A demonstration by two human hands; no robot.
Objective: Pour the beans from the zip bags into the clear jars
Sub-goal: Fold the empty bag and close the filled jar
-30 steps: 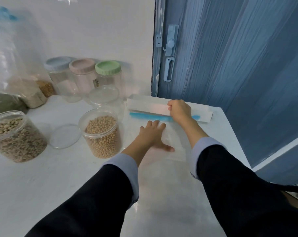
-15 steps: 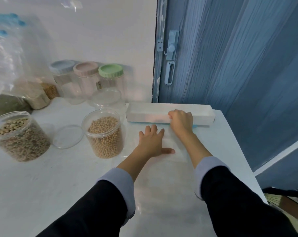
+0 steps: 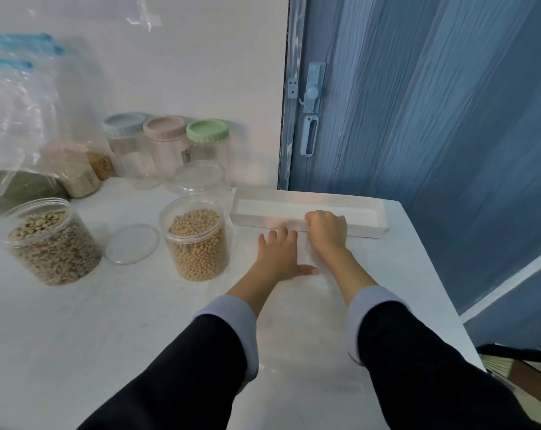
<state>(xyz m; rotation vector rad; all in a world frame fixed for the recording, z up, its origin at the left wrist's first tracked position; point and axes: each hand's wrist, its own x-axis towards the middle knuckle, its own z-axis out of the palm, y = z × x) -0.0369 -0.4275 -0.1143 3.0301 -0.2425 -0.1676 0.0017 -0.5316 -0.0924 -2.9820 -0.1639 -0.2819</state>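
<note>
The white table holds two open jars: the mixed-bean jar and the soybean jar, near the left hand, which lies flat. A bump could spill them. The right hand curls over the white tray; its grip is unclear.

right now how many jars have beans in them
2, both open: one jar of mixed beans at the table's left edge, one jar of yellow beans left of the left hand. Bags at the back-left may hide more.
</note>
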